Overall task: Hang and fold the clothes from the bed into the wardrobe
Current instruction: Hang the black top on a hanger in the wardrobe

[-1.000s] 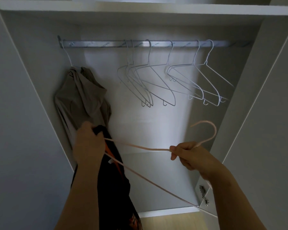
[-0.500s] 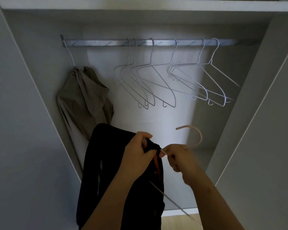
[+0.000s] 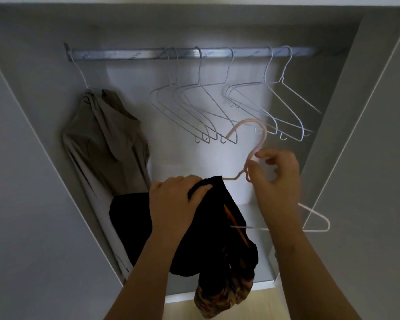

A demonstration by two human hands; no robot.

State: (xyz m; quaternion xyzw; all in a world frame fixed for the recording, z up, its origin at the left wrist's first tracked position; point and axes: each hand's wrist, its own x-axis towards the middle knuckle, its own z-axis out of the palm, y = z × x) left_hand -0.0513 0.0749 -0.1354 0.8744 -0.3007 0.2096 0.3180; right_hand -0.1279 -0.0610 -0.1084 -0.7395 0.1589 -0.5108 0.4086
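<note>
Open grey wardrobe (image 3: 39,93) is filling the view, a metal rail (image 3: 129,53) running across the top and a strip of light wood floor (image 3: 266,301) showing at the bottom. Several empty white wire hangers (image 3: 200,72) are hanging in a bunch from mid-rail to the right. A khaki garment (image 3: 104,139) is hanging on its own wire hanger at the rail's left end, draping down the left wall.

Left hand (image 3: 173,204) is gripping the top edge of a black garment (image 3: 208,241), fingers curled over the bunched fabric. The garment is hanging below and to the right of that hand, between the two forearms, low in front of the wardrobe opening. An orange strip is showing in its folds and a brown-orange patterned part is dangling at its bottom.

Right hand (image 3: 275,176) is pinching the neck of a pink hanger (image 3: 265,137) between thumb and fingers, just right of the left hand. The hook is pointing up, well below the rail and overlapping the white hangers in view. One shoulder is running into the black garment right by the left hand's fingertips. The other is sticking out past the right forearm.
</note>
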